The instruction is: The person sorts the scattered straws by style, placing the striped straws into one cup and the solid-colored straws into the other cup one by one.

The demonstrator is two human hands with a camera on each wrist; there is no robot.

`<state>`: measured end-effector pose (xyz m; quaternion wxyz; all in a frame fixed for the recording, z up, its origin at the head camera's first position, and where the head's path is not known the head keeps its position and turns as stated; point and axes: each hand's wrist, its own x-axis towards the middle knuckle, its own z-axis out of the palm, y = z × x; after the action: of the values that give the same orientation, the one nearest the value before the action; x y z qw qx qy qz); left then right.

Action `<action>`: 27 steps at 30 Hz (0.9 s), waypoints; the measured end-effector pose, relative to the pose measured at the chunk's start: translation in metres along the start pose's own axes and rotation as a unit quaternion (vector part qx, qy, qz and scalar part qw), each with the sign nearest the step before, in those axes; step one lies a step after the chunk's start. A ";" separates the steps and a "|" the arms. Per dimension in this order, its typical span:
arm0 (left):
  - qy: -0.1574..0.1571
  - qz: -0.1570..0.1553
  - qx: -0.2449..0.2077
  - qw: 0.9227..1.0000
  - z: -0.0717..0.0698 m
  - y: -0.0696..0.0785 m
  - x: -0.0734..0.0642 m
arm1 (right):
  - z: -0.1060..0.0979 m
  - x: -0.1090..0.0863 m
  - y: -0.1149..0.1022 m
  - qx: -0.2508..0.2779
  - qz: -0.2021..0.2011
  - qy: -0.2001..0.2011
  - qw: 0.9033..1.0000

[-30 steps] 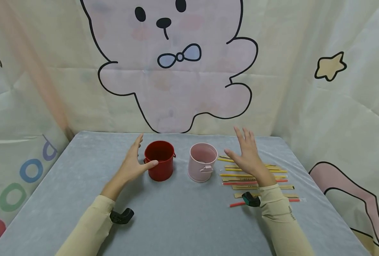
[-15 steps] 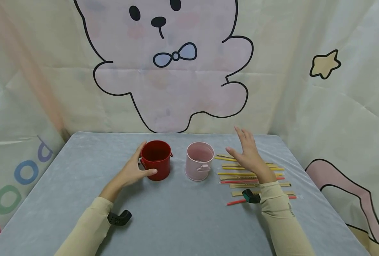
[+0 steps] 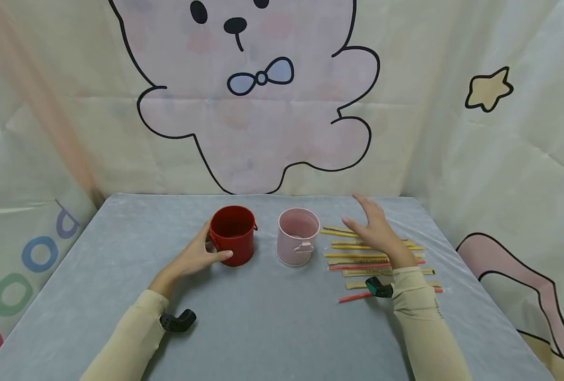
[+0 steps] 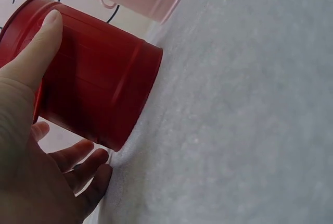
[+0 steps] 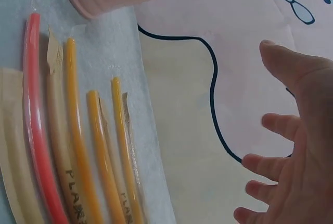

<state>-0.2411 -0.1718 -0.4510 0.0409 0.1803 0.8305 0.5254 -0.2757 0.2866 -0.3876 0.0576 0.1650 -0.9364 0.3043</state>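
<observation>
In the head view a red bucket [image 3: 236, 241] stands upright on the cloth. My left hand [image 3: 197, 258] holds it from the left, thumb across the front and fingers along the far left side. The left wrist view shows the thumb [image 4: 44, 44] lying on the red wall, with some fingertips [image 4: 96, 164] near the base. Just right of it stands a pink bucket [image 3: 295, 244] with a small handle at the front. My right hand [image 3: 376, 230] hovers, fingers spread and holding nothing, over a row of wrapped straws [image 3: 353, 267].
Among the straws, a red one [image 5: 39, 120] and yellow ones [image 5: 78, 130] lie between paper-wrapped ones [image 5: 60, 125]. A blue-grey cloth [image 3: 263, 328] covers the table. A printed curtain [image 3: 263, 137] hangs right behind its far edge.
My left hand has moved right and closed in on the red bucket, its thumb and fingers now around it. The right hand has shifted slightly right, still above the straws.
</observation>
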 end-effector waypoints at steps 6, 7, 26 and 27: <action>-0.016 -0.010 0.007 1.000 -0.003 -0.003 0.002 | 0.000 0.002 0.013 0.016 0.005 -0.032 0.999; -0.019 -0.016 0.008 1.000 -0.004 -0.003 0.002 | 0.001 0.002 0.016 0.019 0.010 -0.038 0.999; -0.048 -0.048 0.017 0.998 -0.001 -0.008 -0.002 | 0.011 -0.004 0.059 -0.010 0.083 -0.092 0.992; -0.047 -0.051 0.017 0.997 0.000 -0.008 -0.002 | 0.011 -0.005 0.059 -0.010 0.092 -0.093 0.991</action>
<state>-0.2411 -0.1757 -0.4584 0.1035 0.1625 0.8446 0.4996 -0.2913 0.3260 -0.4302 -0.0562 0.1053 -0.9520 0.2818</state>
